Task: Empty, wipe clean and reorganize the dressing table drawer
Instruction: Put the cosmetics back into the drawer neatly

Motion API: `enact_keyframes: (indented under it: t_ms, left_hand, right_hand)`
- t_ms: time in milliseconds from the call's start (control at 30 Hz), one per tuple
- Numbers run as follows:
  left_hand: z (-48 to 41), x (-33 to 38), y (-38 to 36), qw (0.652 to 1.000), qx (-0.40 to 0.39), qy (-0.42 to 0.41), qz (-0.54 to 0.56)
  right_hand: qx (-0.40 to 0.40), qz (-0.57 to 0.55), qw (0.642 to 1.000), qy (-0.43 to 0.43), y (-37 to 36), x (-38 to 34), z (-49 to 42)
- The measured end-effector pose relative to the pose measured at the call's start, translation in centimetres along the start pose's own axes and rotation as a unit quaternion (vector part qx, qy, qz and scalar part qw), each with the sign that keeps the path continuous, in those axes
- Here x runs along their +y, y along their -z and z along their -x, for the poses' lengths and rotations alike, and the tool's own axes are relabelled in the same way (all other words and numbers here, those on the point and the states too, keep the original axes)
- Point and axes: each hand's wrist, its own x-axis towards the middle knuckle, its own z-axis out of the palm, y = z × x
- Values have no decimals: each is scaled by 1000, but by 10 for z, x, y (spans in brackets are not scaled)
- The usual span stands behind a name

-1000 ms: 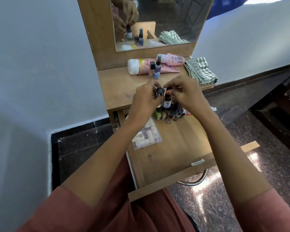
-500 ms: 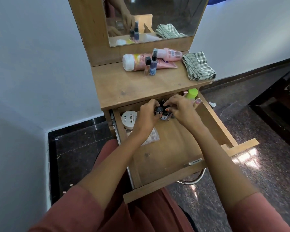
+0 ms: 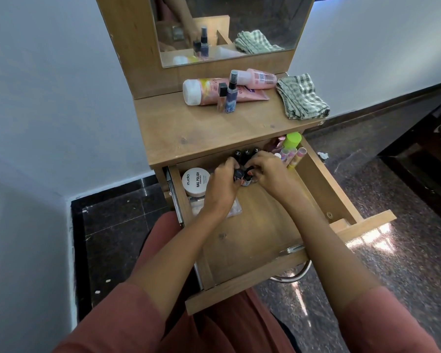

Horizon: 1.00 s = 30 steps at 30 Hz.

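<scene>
The wooden drawer stands pulled out below the dressing table top. Both hands are inside it, near its back. My left hand and my right hand are closed together on a cluster of small nail polish bottles with black caps, resting on the drawer floor. Three more black caps stand in a row just behind. A white round nail polish remover tub sits at the drawer's back left, with a clear plastic packet in front of it, partly hidden by my left wrist.
Several lip balm sticks and a lime-green capped bottle fill the drawer's back right corner. On the top lie two pink tubes, two small spray bottles and a folded checked cloth. A mirror rises behind.
The hands came down from above the table edge into the drawer with the bottles and now hold them against the drawer floor. The view has tilted down slightly.
</scene>
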Motion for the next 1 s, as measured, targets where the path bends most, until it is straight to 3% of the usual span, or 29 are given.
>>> enact_keyframes:
  t_ms: [600, 733, 1000]
  left_hand:
    - [4, 4, 7, 1000, 12, -26, 0]
    - [2, 16, 21, 995, 46, -85, 18]
    - [-43, 43, 69, 967, 193, -155, 56]
  right_hand:
    - [35, -16, 999, 6, 5, -5, 3]
    - [105, -58, 993, 20, 19, -16, -2]
    - [244, -171, 955, 8, 48, -42, -45]
